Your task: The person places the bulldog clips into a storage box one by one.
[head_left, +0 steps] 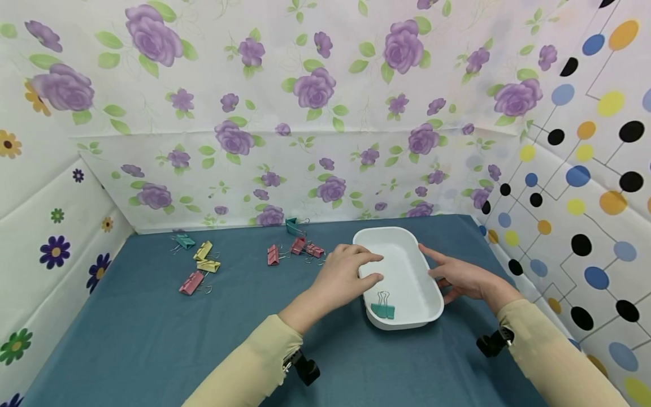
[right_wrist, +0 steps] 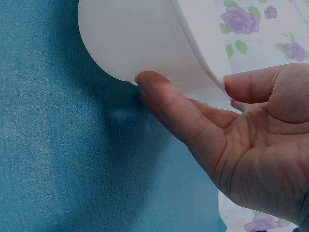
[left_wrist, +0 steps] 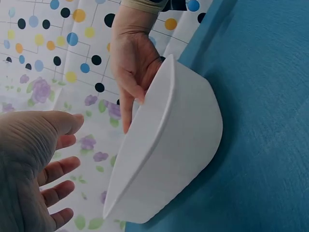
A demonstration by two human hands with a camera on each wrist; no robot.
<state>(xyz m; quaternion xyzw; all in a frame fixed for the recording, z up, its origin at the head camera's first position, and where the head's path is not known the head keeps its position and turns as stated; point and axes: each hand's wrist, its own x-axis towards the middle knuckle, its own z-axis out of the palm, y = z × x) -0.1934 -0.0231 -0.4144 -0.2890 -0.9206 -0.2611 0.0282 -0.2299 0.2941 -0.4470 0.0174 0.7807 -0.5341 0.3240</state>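
A white tray sits on the blue cloth, with one teal binder clip lying inside near its front end. My right hand touches the tray's right side from outside; in the right wrist view one fingertip meets the rim and another rests low on the outer wall. Over the tray's left edge, my left hand has its thumb and fingers spread apart and holds nothing. Space shows between that hand and the tray's wall in the left wrist view.
Left on the cloth lie a teal clip, two yellow clips and a pink clip. Behind my left hand are another teal clip and several pink-red clips. Patterned sheets enclose the back and sides.
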